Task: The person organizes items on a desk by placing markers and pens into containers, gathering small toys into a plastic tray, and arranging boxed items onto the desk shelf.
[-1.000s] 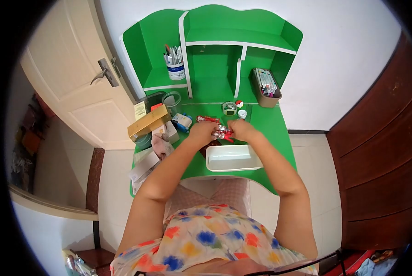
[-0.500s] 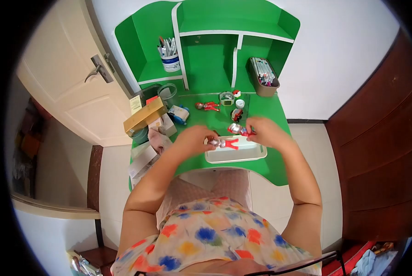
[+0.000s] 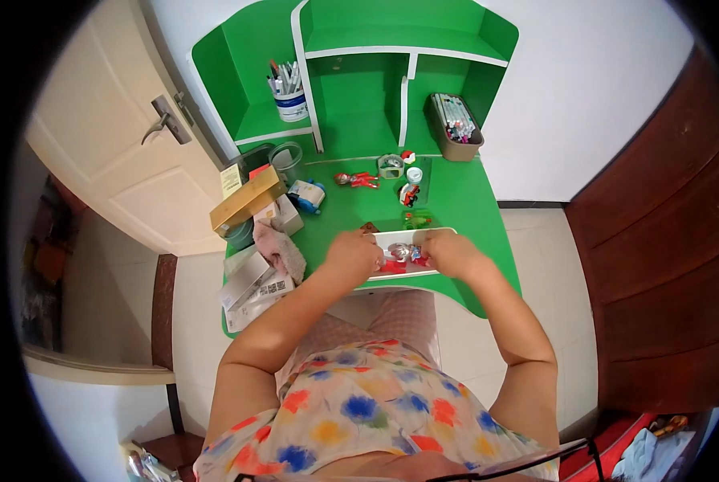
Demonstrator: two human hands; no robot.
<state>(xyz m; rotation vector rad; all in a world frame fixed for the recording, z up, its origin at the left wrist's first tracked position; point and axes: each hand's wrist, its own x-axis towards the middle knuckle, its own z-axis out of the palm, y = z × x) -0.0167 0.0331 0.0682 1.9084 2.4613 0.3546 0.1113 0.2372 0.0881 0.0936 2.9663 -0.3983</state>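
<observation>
Two red-and-silver figures (image 3: 399, 253) between left hand (image 3: 356, 252) and right hand (image 3: 449, 251), grips unclear, print (image 3: 278, 287) on white packet (image 3: 256, 304) unreadable

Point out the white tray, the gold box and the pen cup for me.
White tray (image 3: 397, 238), head view: its inner back wall.
Gold box (image 3: 248, 202), head view: its long face.
Pen cup (image 3: 292, 107), head view: its side.

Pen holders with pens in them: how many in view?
2. One white-and-blue cup in the left compartment of the green shelf; one brown bin at its lower right compartment. Any behind the piled boxes would be hidden.
</observation>
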